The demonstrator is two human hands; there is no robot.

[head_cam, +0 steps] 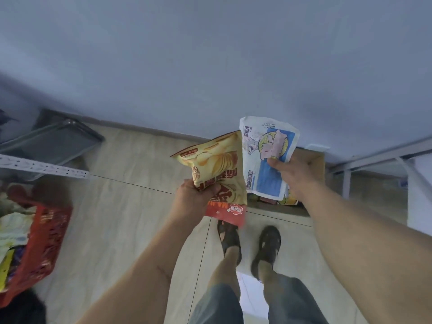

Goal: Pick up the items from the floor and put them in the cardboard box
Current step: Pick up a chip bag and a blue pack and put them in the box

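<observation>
Item one: yellow chip bag (pixel 217 169), red band at its lower end, printed with chip slices. I hold it in my left hand (pixel 195 202), thumb across the front of the bag and fingers curled behind; the grip sits on the lower half, so most of the bag stands above the hand and tilts left. It hangs in the air just left of the cardboard box (pixel 315 164).

Item two: white and blue packet (pixel 266 157) with a cartoon print. My right hand (pixel 294 174) pinches it along its right edge, thumb on the front. The packet stands upright above the near part of the cardboard box, and its left edge touches or just overlaps the chip bag; I cannot tell which.

Item three: the cardboard box itself, on the floor (pixel 131 206) against the wall (pixel 210 66), largely hidden behind the packet and my right arm. Some coloured packaging (pixel 288 199) shows inside it under the packet, too blurred to name.

Near side of the box: my two feet in dark sandals (pixel 266 244) on the light wood-pattern floor.

Right of the box: a white metal frame (pixel 364 164).

Far left of the box: a red plastic basket (pixel 44 242) with mixed goods in it, a white perforated shelf rail (pixel 44 168) above it, and a dark tray (pixel 60 141) by the wall.
</observation>
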